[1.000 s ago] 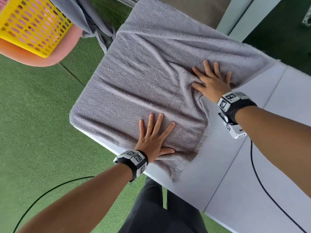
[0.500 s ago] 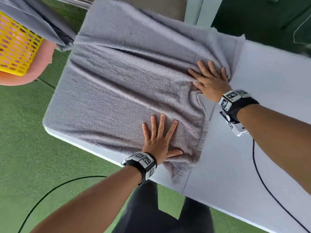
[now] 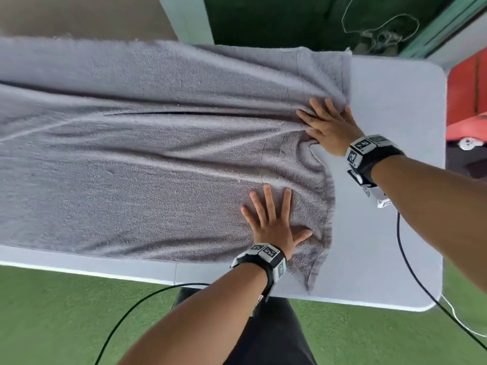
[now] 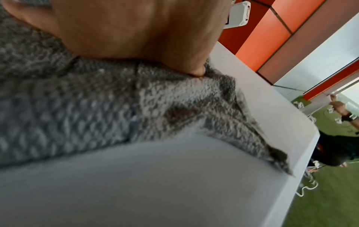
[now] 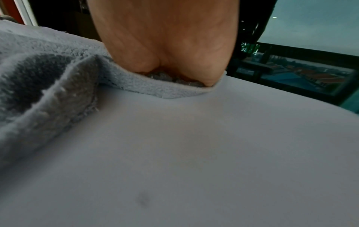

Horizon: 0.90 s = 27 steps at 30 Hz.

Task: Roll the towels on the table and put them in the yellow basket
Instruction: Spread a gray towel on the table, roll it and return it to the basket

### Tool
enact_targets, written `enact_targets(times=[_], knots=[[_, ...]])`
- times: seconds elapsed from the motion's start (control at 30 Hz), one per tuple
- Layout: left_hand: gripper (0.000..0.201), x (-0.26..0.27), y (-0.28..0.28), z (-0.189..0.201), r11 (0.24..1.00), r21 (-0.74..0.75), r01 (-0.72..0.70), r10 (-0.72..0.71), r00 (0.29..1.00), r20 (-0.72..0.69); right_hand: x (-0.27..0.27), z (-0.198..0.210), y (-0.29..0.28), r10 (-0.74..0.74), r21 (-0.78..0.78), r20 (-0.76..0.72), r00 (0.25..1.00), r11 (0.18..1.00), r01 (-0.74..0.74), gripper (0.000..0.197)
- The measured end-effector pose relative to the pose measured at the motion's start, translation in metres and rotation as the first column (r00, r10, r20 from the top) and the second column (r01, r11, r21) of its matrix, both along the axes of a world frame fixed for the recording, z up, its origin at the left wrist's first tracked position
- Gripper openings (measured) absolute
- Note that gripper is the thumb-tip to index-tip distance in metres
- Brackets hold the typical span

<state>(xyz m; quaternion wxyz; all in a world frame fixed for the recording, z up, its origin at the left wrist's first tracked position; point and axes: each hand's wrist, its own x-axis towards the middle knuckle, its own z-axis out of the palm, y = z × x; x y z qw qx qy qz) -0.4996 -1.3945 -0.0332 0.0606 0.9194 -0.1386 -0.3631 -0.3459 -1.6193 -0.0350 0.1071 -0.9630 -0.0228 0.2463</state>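
Since a second ago the view has swung rightward: the yellow basket has dropped out of sight, the counter's rounded right end has come into view, and both hands have stayed planted on the towel near its right edge.

That grey towel is thick looped terry, lying lengthwise over the pale, smooth counter, with long soft creases running along it and a dark slit of a fold through its middle. Its right hem curls and puckers, and the near corner trails to a point at the counter's front edge.

Left hand lies flat on the cloth with its grip spread, fingers straight and fanned, thumb out toward the hem. Right hand presses down at the far right edge, fingers straight and slightly apart, cloth bunched into ridges ahead of them.

From the head view the whole layout is plain. The left wrist view alone shows the coarse weave up close under the heel of the left hand and, far off, another person on green turf beside orange wall panels. The right wrist view shows the heel of the right hand bearing on the folded hem, with a raised loop of towel beside it.
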Motion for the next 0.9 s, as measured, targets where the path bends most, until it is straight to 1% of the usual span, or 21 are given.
enact_targets(times=[0.1, 0.27, 0.37, 0.43, 0.47, 0.5, 0.53, 0.57, 0.63, 0.67, 0.7, 0.73, 0.77, 0.83, 0.9], knots=[[0.112, -0.016, -0.055, 0.001, 1.0, -0.003, 0.007, -0.007, 0.999, -0.038, -0.021, 0.0, -0.053, -0.07, -0.002, -0.007, 0.998, 0.998, 0.07, 0.05], [0.114, -0.032, -0.128, 0.01, 0.996, -0.058, 0.074, -0.083, 0.982, -0.171, -0.059, 0.003, -0.127, -0.204, -0.031, -0.021, 0.979, 0.979, 0.203, 0.05], [0.114, -0.037, -0.157, 0.016, 0.989, -0.124, 0.082, -0.117, 0.943, -0.311, -0.083, 0.006, -0.162, -0.29, -0.107, -0.06, 0.955, 0.953, 0.282, 0.05], [0.111, -0.03, -0.165, 0.025, 0.986, -0.138, 0.095, -0.143, 0.906, -0.398, -0.092, 0.007, -0.169, -0.333, -0.154, -0.077, 0.94, 0.935, 0.319, 0.052], [0.107, -0.025, -0.164, 0.031, 0.983, -0.152, 0.099, -0.155, 0.892, -0.424, -0.092, 0.007, -0.166, -0.362, -0.153, -0.08, 0.929, 0.925, 0.347, 0.054], [0.101, -0.019, -0.159, 0.034, 0.979, -0.184, 0.087, -0.16, 0.889, -0.429, -0.091, 0.009, -0.16, -0.394, -0.139, -0.07, 0.916, 0.913, 0.383, 0.056], [0.093, -0.013, -0.149, 0.04, 0.97, -0.235, 0.057, -0.152, 0.9, -0.408, -0.09, 0.01, -0.151, -0.435, -0.106, -0.05, 0.899, 0.897, 0.428, 0.058], [0.082, -0.009, -0.135, 0.041, 0.953, -0.301, 0.017, -0.131, 0.922, -0.363, -0.093, 0.013, -0.14, -0.481, -0.04, -0.011, 0.877, 0.876, 0.48, 0.058], [0.054, -0.002, -0.094, 0.045, 0.901, -0.429, -0.055, -0.045, 0.974, -0.22, -0.106, 0.02, -0.115, -0.583, 0.174, 0.128, 0.803, 0.81, 0.56, 0.05], [0.042, 0.0, -0.067, 0.045, 0.889, -0.455, -0.052, -0.008, 0.991, -0.13, -0.12, 0.023, -0.102, -0.627, 0.275, 0.2, 0.753, 0.773, 0.571, 0.044], [0.032, 0.002, -0.038, 0.045, 0.888, -0.458, -0.036, 0.011, 0.998, -0.056, -0.139, 0.028, -0.086, -0.654, 0.322, 0.247, 0.715, 0.751, 0.576, 0.039], [0.025, 0.002, -0.008, 0.046, 0.895, -0.444, -0.023, 0.019, 1.0, -0.014, -0.161, 0.03, -0.07, -0.665, 0.339, 0.272, 0.695, 0.743, 0.578, 0.037], [0.02, 0.002, 0.022, 0.045, 0.905, -0.424, -0.01, 0.017, 1.0, 0.013, -0.185, 0.033, -0.052, -0.669, 0.339, 0.269, 0.693, 0.739, 0.582, 0.034], [0.013, -0.001, 0.079, 0.043, 0.927, -0.375, 0.013, 0.008, 0.998, 0.055, -0.238, 0.037, -0.014, -0.683, 0.355, 0.192, 0.705, 0.718, 0.599, 0.024], [0.015, -0.005, 0.128, 0.04, 0.941, -0.339, 0.019, 0.012, 0.996, 0.09, -0.289, 0.033, 0.016, -0.696, 0.354, 0.136, 0.705, 0.699, 0.622, 0.018]])
